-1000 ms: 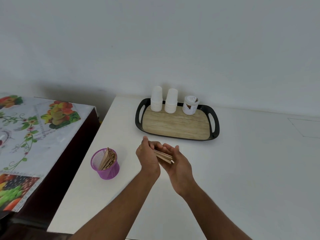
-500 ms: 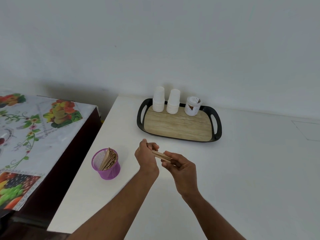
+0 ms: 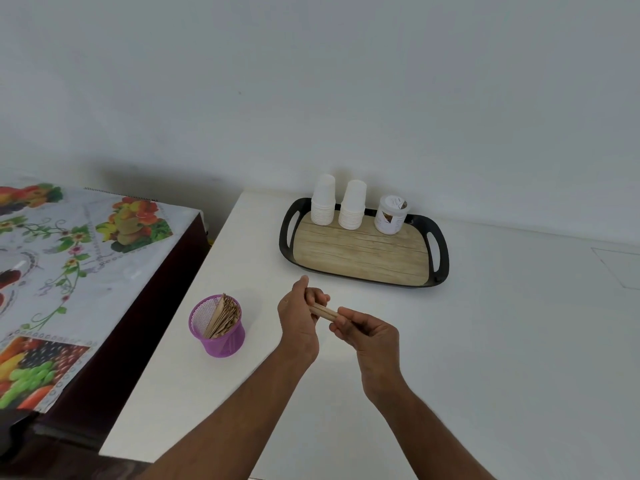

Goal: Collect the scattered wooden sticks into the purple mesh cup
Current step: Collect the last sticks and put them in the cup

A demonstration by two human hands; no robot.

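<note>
A: Centre of the view: what do the two hands hold?

B: A small bundle of flat, pale wooden sticks (image 3: 323, 312), lying nearly level above the white tabletop (image 3: 485, 341). The left hand (image 3: 299, 322) has its fingers curled round the bundle's left end, thumb raised; the right hand (image 3: 370, 336) pinches the right end between thumb and curled fingers.

A: And the receptacle?

B: The purple mesh cup (image 3: 218, 327) stands upright on the white tabletop, to the left of the left hand and apart from it. A batch of the same wooden sticks (image 3: 225, 315) leans inside it, fanned against the right wall.

A: Background items?

B: A black-rimmed oval tray with a wood-grain floor (image 3: 363, 254) sits beyond the hands, near the wall. On its far edge stand two stacks of white disposable cups (image 3: 337, 206), upside down, and to their right a white lidded jar with a printed label (image 3: 391, 214).

A: At left?

B: A dark table under a fruit-and-flower patterned cloth (image 3: 69, 254), beside the white tabletop
</note>
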